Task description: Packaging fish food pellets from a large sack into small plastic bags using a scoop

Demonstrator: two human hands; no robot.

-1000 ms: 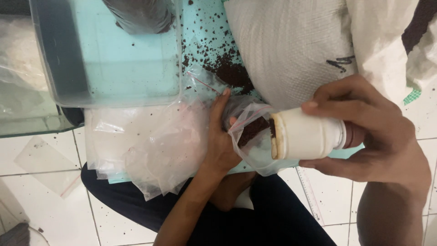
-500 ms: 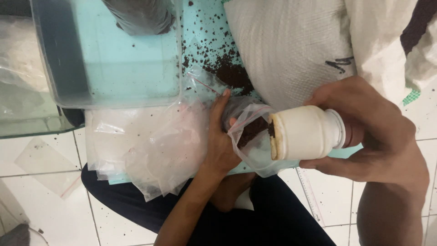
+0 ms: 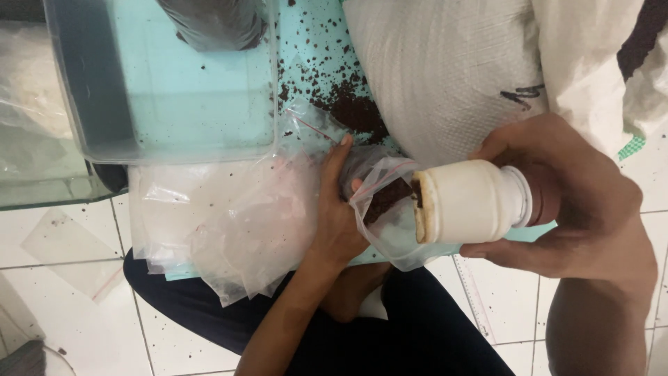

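Left hand [image 3: 337, 216] half behind bag [image 3: 379, 209]

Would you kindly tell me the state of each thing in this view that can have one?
White plastic bottle: on its side, mouth inside the bag, gripped by the right hand.
Small clear zip bag: held open by the left hand, some dark granules inside.
Clear plastic tub: open.
Woven white sack: lying on the turquoise surface, dark granules spilled beside it.
Stack of clear bags: lying flat.
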